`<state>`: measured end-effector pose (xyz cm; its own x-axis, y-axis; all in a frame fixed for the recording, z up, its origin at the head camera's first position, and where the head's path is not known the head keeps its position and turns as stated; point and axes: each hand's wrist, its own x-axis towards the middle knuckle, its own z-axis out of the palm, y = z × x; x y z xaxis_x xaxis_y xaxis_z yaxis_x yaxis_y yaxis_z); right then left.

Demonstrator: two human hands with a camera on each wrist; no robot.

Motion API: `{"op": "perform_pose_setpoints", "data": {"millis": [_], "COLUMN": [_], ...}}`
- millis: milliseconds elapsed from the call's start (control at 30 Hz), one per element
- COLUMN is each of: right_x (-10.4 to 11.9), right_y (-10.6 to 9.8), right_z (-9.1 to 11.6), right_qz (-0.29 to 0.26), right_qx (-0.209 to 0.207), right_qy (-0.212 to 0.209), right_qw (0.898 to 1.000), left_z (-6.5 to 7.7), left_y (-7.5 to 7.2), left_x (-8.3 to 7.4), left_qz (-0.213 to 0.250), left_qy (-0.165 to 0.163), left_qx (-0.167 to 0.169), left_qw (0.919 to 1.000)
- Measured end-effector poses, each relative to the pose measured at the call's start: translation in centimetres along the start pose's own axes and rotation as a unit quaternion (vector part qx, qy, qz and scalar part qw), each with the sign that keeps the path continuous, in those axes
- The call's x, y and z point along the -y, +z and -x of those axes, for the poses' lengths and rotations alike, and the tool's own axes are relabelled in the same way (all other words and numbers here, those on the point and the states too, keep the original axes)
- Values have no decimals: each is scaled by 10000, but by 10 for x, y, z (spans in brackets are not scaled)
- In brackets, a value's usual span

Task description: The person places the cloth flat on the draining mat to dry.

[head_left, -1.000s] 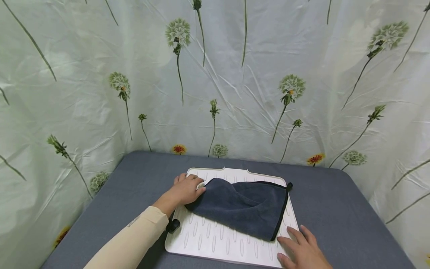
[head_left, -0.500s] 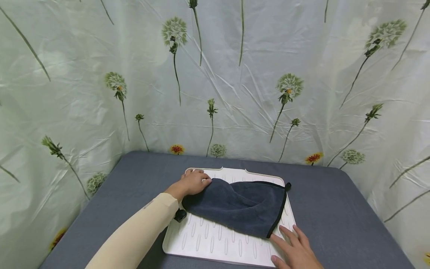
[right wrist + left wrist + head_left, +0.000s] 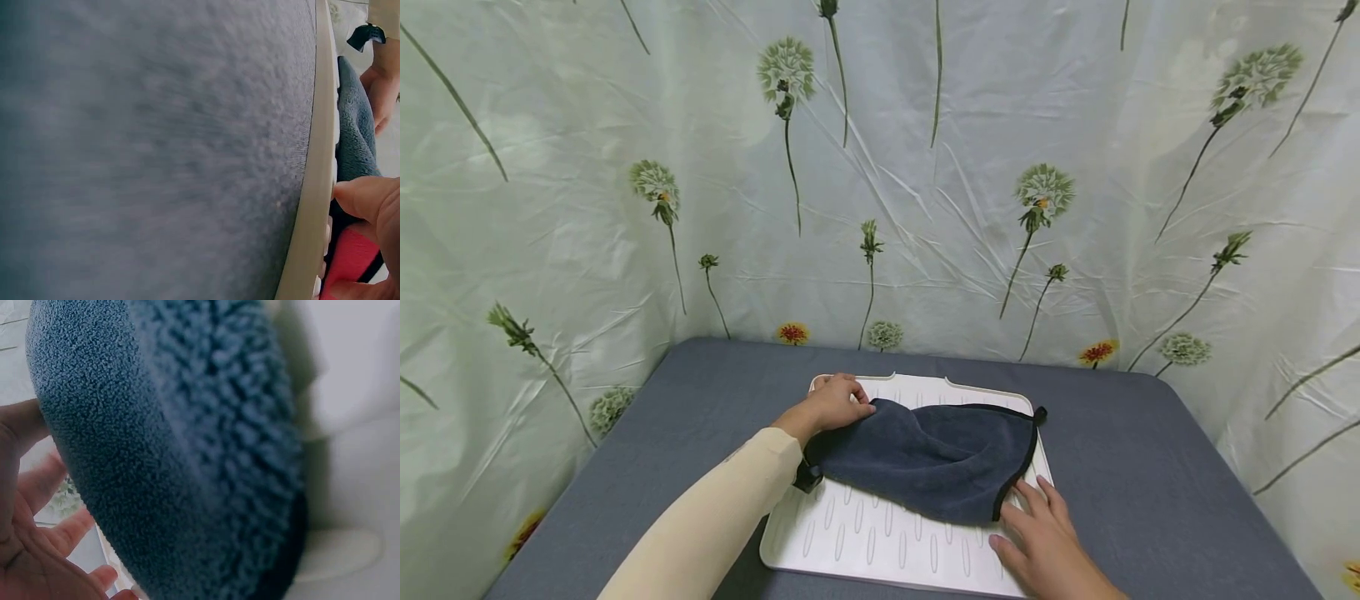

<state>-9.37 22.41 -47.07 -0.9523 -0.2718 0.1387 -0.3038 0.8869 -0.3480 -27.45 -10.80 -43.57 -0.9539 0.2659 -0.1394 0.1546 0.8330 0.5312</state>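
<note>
left hand (image 3: 835,403) pinches blue cloth (image 3: 917,462), far-left of white tray (image 3: 850,557) | right hand (image 3: 1039,535), fingers parted, touches cloth corner, near-right of tray

A rumpled dark blue cloth (image 3: 917,462) is pinched by the left hand (image 3: 831,404); its black-edged end is located at the right hand (image 3: 1037,529).

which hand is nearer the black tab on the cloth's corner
Right. The right hand is nearer the camera than the black tab, at the same end of the cloth; the left hand is at the opposite end.
</note>
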Motion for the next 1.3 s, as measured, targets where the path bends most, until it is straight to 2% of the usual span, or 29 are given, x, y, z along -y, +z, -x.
{"op": "perform_pose_setpoints", "data": {"millis": [200, 433, 633, 733, 867, 1000, 1133, 1200, 1300], "right_x": [6, 6, 2, 0, -1, 1, 4, 5, 6], "right_y": [3, 5, 7, 9, 9, 7, -1, -7, -14], "right_z": [-12, -23, -26, -25, -19, -8, 2, 5, 6], "right_qz": [51, 245, 536, 666, 590, 255, -427, -749, -1040], "right_qx": [-771, -1237, -1830, -1968, -1952, -1720, -788, -217, 412], "right_qy": [-367, -565, -1092, -1208, -1148, -923, -114, 421, 1013], "right_qw": [9963, 9904, 9756, 9707, 9722, 9804, 9959, 9961, 9886], "left_z": [1, 1, 1, 1, 2, 3, 2, 2, 2], "left_y": [1, 1, 1, 1, 0, -1, -1, -2, -2], "left_x": [3, 2, 3, 4, 6, 10, 14, 16, 19], "left_qz": [62, 94, 136, 122, 90, 75, 44, 28, 23], "left_qy": [-113, -68, -161, -179, -171, -154, -154, -175, -210], "left_qx": [68, 93, -60, -100, -234, -435, -594, -642, -686], "left_qw": [9999, 9999, 9998, 9997, 9995, 9989, 9981, 9978, 9974]}}
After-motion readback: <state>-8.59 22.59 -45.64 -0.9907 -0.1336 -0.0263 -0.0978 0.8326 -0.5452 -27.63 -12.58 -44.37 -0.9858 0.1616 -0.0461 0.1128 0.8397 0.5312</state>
